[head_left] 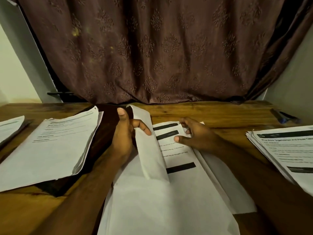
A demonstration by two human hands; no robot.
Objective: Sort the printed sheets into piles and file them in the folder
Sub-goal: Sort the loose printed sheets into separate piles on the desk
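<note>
Left hand pinching curled white sheet, lifted off middle pile | right hand resting loose-fingered on that pile's printed top page | flat stacks left and right | dark folder under left stack | grained wooden table

table: wooden | curtain: brown, patterned, behind | pens: far right
</note>
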